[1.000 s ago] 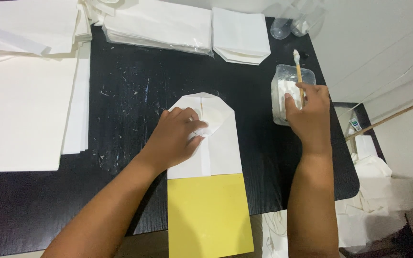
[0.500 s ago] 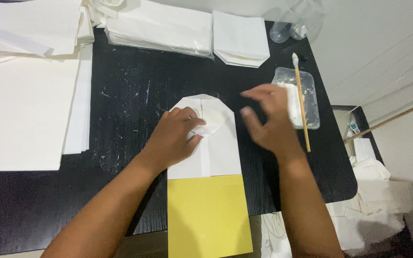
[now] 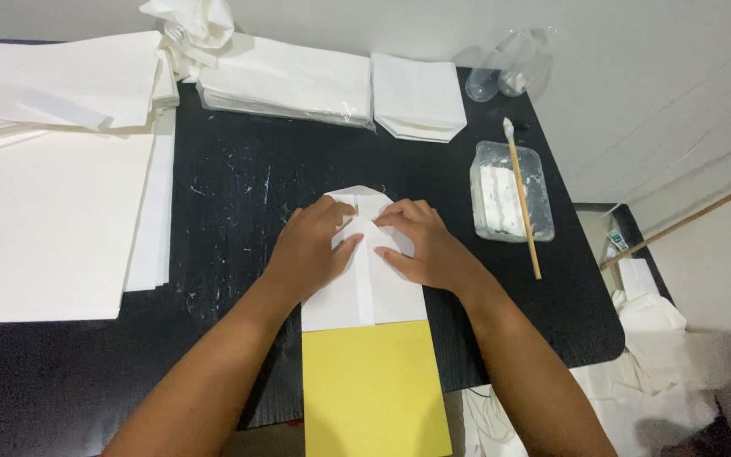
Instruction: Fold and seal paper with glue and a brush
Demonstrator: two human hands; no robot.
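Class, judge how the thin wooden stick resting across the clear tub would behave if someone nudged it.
The wooden stick looks thin and round, so it would probably roll. It overhangs the clear tub, so a nudge might tip it onto the black table. It likely weighs little.

Matt white paper bag on a scuffed black table, clear plastic tub.

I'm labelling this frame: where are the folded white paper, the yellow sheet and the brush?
folded white paper (image 3: pixel 364 296), head view, lower flat part.
yellow sheet (image 3: pixel 374 389), head view, middle.
brush (image 3: pixel 524 203), head view, mid-handle.
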